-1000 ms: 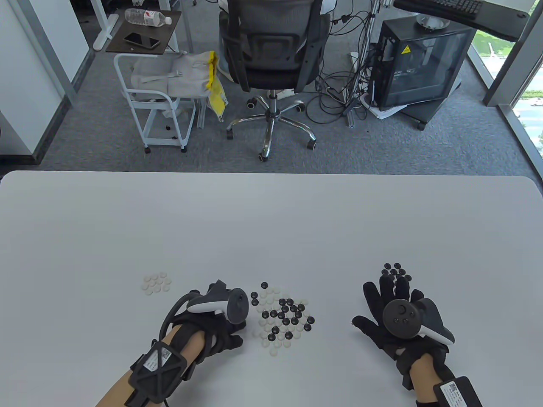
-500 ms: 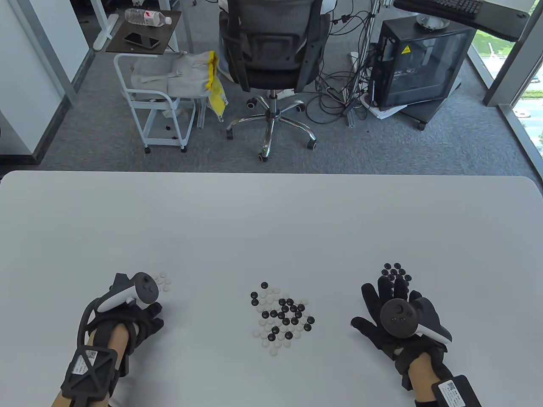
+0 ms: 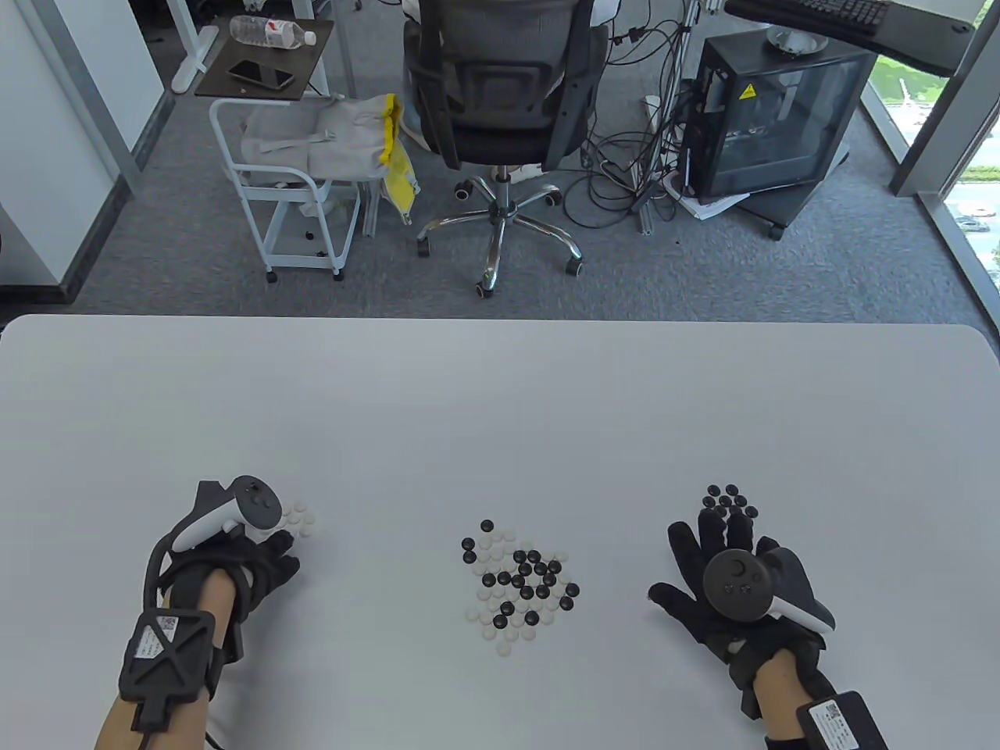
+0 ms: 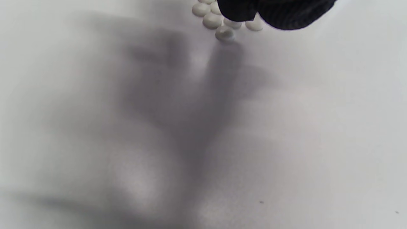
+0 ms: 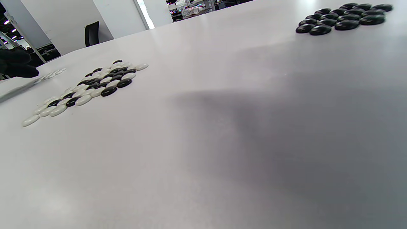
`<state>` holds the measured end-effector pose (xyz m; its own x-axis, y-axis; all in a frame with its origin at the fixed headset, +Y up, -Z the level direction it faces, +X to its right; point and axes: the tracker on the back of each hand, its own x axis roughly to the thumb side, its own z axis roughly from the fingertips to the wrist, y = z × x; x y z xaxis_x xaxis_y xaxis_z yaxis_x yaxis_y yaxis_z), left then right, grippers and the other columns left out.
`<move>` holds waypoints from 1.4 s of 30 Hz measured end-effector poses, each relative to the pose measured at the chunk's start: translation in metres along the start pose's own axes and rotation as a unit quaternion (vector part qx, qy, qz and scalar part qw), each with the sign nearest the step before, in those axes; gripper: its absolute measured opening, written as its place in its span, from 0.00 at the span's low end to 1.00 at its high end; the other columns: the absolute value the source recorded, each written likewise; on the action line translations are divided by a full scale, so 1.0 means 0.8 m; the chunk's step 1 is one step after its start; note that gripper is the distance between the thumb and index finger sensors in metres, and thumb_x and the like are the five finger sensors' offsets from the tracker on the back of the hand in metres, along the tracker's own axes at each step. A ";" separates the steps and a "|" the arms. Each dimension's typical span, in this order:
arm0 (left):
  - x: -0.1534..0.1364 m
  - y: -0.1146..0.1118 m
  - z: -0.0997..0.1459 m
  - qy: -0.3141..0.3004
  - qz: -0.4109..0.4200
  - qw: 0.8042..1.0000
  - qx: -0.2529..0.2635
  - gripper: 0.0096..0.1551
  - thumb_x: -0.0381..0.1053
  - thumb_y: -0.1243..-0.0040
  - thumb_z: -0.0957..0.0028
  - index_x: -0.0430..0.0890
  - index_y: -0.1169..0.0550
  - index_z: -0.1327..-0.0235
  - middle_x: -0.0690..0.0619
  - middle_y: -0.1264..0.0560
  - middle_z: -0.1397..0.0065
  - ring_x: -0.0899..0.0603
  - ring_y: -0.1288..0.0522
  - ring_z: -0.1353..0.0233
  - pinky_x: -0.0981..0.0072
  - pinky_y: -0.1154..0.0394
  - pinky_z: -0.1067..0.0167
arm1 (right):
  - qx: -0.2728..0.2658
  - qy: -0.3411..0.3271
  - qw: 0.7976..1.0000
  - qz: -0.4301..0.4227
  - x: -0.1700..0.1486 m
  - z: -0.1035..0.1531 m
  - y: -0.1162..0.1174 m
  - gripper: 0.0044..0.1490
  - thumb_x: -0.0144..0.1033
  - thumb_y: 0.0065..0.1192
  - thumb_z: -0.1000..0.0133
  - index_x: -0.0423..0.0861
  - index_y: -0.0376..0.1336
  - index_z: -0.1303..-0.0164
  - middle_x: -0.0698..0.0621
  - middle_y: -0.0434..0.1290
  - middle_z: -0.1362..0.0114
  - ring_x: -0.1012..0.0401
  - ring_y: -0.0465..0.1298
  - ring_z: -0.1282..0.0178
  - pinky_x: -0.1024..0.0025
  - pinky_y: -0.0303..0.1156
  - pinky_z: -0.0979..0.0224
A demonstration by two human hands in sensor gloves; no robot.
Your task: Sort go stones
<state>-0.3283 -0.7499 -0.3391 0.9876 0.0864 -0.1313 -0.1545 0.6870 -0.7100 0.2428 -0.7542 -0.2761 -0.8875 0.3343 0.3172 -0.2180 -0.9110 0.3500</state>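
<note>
My left hand (image 3: 262,564) sits at the white pile (image 3: 298,517) — fingers curled down, whether a stone is still pinched I cannot tell. My right hand (image 3: 723,574) lies flat, empty, touching the black pile (image 3: 728,498). Next, likely: back to the mixed stones (image 3: 519,582) mid-worktop (image 3: 500,406).

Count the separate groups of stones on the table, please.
3: a white group partly under the left hand, a mixed black-and-white group in the middle, a black group beyond the right hand's fingertips. Some white stones may be hidden.
</note>
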 end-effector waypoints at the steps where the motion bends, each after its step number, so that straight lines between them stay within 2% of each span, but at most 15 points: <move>1: 0.009 0.006 0.008 -0.016 -0.003 1.000 0.019 0.40 0.63 0.59 0.45 0.58 0.44 0.16 0.38 0.79 0.21 0.25 0.83 0.28 0.16 0.75 0.42 | 0.000 0.000 1.000 0.000 0.000 0.000 0.000 0.55 0.55 0.41 0.30 0.30 0.32 0.11 0.17 0.25 0.18 0.23 0.21 0.28 0.16 0.23 0.38; 8: 0.088 0.011 0.046 -0.095 -0.074 0.992 0.029 0.39 0.64 0.58 0.45 0.55 0.33 0.18 0.37 0.74 0.18 0.24 0.80 0.26 0.16 0.71 0.40 | 0.000 -0.002 1.000 0.002 0.000 0.000 0.000 0.55 0.55 0.42 0.30 0.30 0.32 0.11 0.17 0.25 0.18 0.23 0.21 0.28 0.16 0.23 0.38; 13: 0.164 -0.019 0.058 -0.143 -0.173 0.975 -0.005 0.35 0.62 0.54 0.42 0.54 0.29 0.21 0.37 0.70 0.17 0.23 0.76 0.25 0.16 0.68 0.39 | -0.002 -0.004 1.000 0.001 0.000 0.000 0.000 0.55 0.55 0.41 0.30 0.30 0.32 0.11 0.17 0.25 0.18 0.23 0.21 0.28 0.16 0.23 0.38; 17: 0.209 -0.044 0.060 -0.187 -0.208 0.960 -0.030 0.34 0.62 0.53 0.42 0.55 0.28 0.21 0.37 0.69 0.17 0.23 0.75 0.25 0.16 0.67 0.39 | -0.004 -0.005 1.000 0.000 -0.001 0.001 0.000 0.55 0.55 0.42 0.30 0.30 0.32 0.11 0.17 0.25 0.18 0.23 0.21 0.28 0.16 0.23 0.38; 21: 0.243 -0.065 0.057 -0.216 -0.233 0.947 -0.047 0.35 0.62 0.54 0.42 0.55 0.30 0.20 0.37 0.69 0.17 0.24 0.75 0.25 0.16 0.68 0.39 | -0.005 -0.004 1.000 -0.002 -0.002 0.002 -0.001 0.55 0.55 0.42 0.30 0.30 0.32 0.11 0.17 0.25 0.18 0.23 0.21 0.28 0.16 0.23 0.38; 25: 0.264 -0.080 0.051 -0.227 -0.250 0.940 -0.052 0.39 0.62 0.55 0.43 0.55 0.41 0.16 0.35 0.74 0.20 0.23 0.78 0.27 0.15 0.69 0.40 | -0.005 -0.004 1.000 -0.002 -0.003 0.002 -0.001 0.54 0.55 0.41 0.30 0.30 0.32 0.11 0.17 0.25 0.18 0.23 0.22 0.28 0.16 0.23 0.38; 29: 0.271 -0.091 0.045 -0.227 -0.261 0.936 -0.061 0.40 0.62 0.56 0.43 0.56 0.45 0.15 0.35 0.75 0.20 0.23 0.79 0.27 0.15 0.70 0.40 | -0.007 -0.004 1.000 -0.003 -0.003 0.003 -0.001 0.54 0.55 0.42 0.30 0.30 0.32 0.11 0.17 0.25 0.18 0.23 0.22 0.28 0.16 0.23 0.38; 33: 0.254 -0.098 0.037 -0.201 -0.275 0.938 -0.063 0.39 0.62 0.56 0.43 0.57 0.45 0.17 0.35 0.76 0.21 0.23 0.79 0.27 0.15 0.70 0.40 | -0.007 -0.005 1.000 -0.003 -0.003 0.003 -0.001 0.55 0.55 0.42 0.30 0.30 0.32 0.11 0.17 0.25 0.18 0.23 0.22 0.28 0.16 0.23 0.38; 37: 0.215 -0.100 0.035 -0.188 -0.241 0.950 -0.061 0.39 0.62 0.56 0.42 0.59 0.49 0.17 0.36 0.76 0.21 0.24 0.79 0.27 0.15 0.70 0.40 | -0.009 -0.006 1.000 -0.002 -0.004 0.003 -0.001 0.55 0.55 0.42 0.30 0.30 0.32 0.11 0.17 0.25 0.18 0.23 0.22 0.28 0.16 0.23 0.38; 42: 0.130 -0.081 0.034 -0.116 -0.183 0.975 -0.045 0.38 0.61 0.55 0.42 0.59 0.46 0.17 0.36 0.76 0.21 0.24 0.80 0.28 0.16 0.71 0.40 | -0.005 -0.003 1.000 -0.001 -0.007 0.004 -0.001 0.55 0.55 0.42 0.30 0.30 0.32 0.11 0.17 0.25 0.18 0.23 0.22 0.28 0.16 0.23 0.38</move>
<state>-0.2149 -0.7656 -0.2881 0.9554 0.0157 0.2950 0.2178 0.6370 -0.7394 0.2492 -0.7547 -0.2757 -0.8846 0.3374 0.3220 -0.2238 -0.9128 0.3416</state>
